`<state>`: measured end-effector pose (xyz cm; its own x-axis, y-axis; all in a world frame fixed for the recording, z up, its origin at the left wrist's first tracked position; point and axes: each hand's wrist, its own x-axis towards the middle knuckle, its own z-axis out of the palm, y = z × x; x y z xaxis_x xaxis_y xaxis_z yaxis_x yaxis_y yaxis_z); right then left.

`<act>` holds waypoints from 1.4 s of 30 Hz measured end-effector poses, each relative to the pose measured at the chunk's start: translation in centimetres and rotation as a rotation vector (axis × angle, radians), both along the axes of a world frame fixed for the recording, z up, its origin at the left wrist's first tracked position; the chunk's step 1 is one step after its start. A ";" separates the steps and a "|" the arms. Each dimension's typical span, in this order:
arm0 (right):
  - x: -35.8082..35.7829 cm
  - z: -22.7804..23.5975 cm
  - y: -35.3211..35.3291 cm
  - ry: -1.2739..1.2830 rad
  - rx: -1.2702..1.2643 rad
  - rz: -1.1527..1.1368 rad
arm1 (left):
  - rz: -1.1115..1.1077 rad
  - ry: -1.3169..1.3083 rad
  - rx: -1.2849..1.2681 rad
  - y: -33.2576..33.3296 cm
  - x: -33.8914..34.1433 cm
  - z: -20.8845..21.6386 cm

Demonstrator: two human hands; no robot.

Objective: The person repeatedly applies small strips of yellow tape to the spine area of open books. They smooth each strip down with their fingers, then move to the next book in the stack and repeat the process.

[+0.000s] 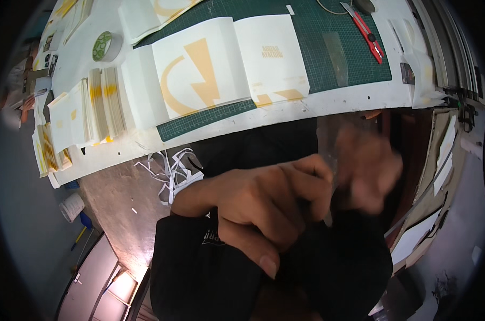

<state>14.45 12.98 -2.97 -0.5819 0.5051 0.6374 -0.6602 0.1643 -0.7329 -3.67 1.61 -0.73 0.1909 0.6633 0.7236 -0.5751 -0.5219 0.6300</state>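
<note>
Close in front of my body, above my lap, my left hand [274,206] is closed, its fingers curled inward and the thumb pointing down. Just right of it is my right hand [368,171], smeared by motion, so its fingers cannot be made out. A faint see-through band shows between the two hands, too unclear to name. Beyond them on the table, a white printed paper cover [199,69] with a yellow-orange design lies unfolded on a green cutting mat [355,75]. A red utility knife [368,35] rests on the mat, right of a translucent strip [336,59].
Stacks of folded printed paper [101,107] stand at the table's left, below a tape roll [106,47]. White paper strips [175,168] hang in a tangle below the table edge. Shelving with sheets [427,214] is at the right. A white bucket [71,207] stands on the floor.
</note>
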 end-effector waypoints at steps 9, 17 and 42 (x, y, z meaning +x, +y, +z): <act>-1.6 5.7 -0.2 -0.066 0.384 0.891 | 0.112 0.103 0.101 0.2 -1.5 -0.9; -1.9 4.7 -0.4 -0.110 0.436 0.956 | 0.056 0.230 0.083 -1.8 -3.2 -1.6; -2.6 2.9 -0.2 0.014 0.404 1.109 | -0.016 0.301 0.063 -3.1 -3.5 -1.0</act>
